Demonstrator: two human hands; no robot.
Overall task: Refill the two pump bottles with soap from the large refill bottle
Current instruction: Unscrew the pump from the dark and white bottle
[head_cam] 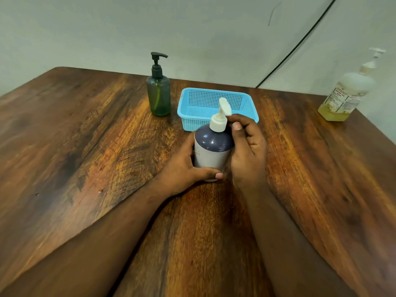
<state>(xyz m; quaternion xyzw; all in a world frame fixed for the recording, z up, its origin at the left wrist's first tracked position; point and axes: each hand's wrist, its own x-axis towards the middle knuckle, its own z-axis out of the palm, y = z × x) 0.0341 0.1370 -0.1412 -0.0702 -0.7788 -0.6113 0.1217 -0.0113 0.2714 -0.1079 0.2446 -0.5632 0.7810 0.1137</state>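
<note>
A dark blue and white pump bottle [212, 151] with a white pump [218, 122] stands upright on the wooden table [85, 136], near the middle. My left hand [182, 170] grips its body from the left, thumb across the front. My right hand [248, 151] lies against its right side, fingers curled at the pump collar. A green translucent pump bottle [158, 97] with a black pump stands behind to the left. The large refill bottle [345, 95], clear with yellow soap low inside, stands at the far right edge.
An empty light blue mesh basket [192, 123] sits just behind the held bottle. A grey wall runs along the table's far edge, and a black cable [300, 41] hangs down it at the right.
</note>
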